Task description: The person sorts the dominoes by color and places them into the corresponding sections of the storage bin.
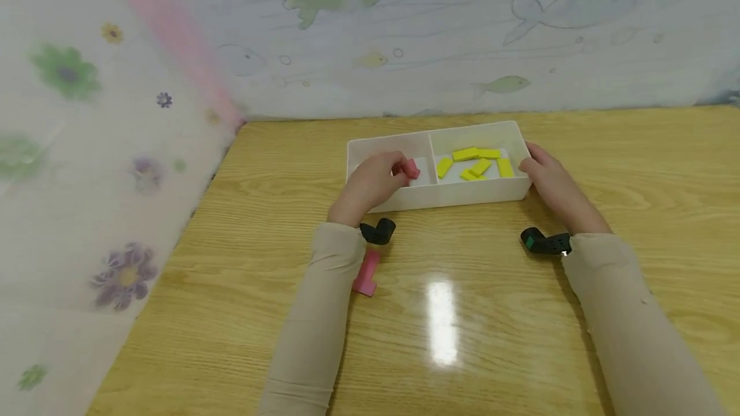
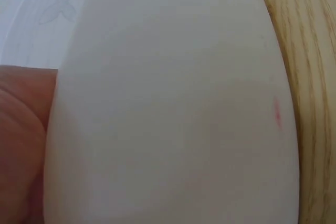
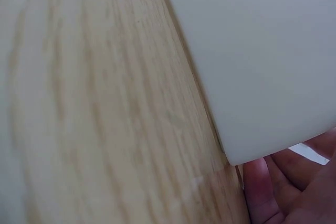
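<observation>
Tray [image 1: 445, 196]: white plastic, rectangular, smooth matte walls, 2 compartments split by a centre divider. Sits on wood-grain table [image 1: 277, 165], glossy top w/ light glare.

L hand [image 1: 370, 182]: reaches over tray's front wall into L compartment; fingers curled, pinching a pink block [image 1: 411, 168] at the fingertips. Block is flat, rectangular, matte. L wrist view: tray wall [image 2: 173, 108] fills frame, part of a finger at L edge; grip not visible there.

R hand [image 1: 552, 182]: against tray's R end wall, fingers fairly straight, resting on the wall and corner; nothing gripped. R wrist view: rounded tray corner [image 3: 262, 77] w/ fingers [image 3: 294, 192] just below it.

R compartment: approx. 6 yellow blocks [image 1: 475, 162], flat rectangles, loose, mixed angles.

2nd pink block [image 1: 367, 273]: on table beside L sleeve, well apart from tray.

Backdrop: translucent sheeting, fish and flower prints.
</observation>
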Demonstrator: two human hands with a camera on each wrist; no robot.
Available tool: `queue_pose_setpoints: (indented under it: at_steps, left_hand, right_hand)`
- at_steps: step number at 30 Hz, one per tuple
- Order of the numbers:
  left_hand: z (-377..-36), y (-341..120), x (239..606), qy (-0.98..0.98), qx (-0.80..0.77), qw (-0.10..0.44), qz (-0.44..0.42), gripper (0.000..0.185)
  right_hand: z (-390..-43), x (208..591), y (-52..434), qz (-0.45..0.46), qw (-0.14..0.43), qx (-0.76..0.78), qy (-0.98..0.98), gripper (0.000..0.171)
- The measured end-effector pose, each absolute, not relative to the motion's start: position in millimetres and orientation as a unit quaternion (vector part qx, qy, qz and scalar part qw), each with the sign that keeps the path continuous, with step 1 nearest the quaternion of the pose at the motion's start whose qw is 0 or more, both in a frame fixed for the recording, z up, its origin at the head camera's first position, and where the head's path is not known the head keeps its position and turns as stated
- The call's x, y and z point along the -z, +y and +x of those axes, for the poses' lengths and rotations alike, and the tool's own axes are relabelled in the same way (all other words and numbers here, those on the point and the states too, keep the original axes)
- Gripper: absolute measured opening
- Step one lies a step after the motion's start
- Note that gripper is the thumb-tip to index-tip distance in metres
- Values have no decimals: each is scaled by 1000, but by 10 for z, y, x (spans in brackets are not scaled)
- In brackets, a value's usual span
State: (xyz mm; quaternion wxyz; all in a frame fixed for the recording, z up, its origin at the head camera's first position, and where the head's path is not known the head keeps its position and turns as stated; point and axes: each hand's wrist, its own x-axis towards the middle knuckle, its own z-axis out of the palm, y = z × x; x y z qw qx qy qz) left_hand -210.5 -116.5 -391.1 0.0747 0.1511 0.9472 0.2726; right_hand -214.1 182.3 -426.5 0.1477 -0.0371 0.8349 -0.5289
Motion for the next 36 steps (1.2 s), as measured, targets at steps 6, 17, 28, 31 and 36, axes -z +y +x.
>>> queue_pose_setpoints:
  at_steps: [6, 17, 28, 31, 36]
  left_hand:
    - [-2073, -1201, 3882, 959, -252, 61, 112, 16]
    - [-2067, -1161, 3872, 964, -233, 85, 91, 19]
    - [-2062, -1125, 3858, 973, -189, 78, 106, 23]
    - [-2066, -1122, 3861, 973, -191, 79, 103, 26]
    - [-2062, -1124, 3865, 971, -199, 87, 95, 30]
  right_hand:
    - [-2170, 4241, 1792, -40, 145, 525, 838, 56]
    - [-2163, 4245, 1817, -39, 153, 522, 838, 56]
    - [-2144, 4209, 1840, -44, 144, 534, 832, 55]
    - [-2143, 4204, 1840, -45, 142, 533, 833, 55]
    - [-2140, 4208, 1827, -40, 148, 532, 833, 56]
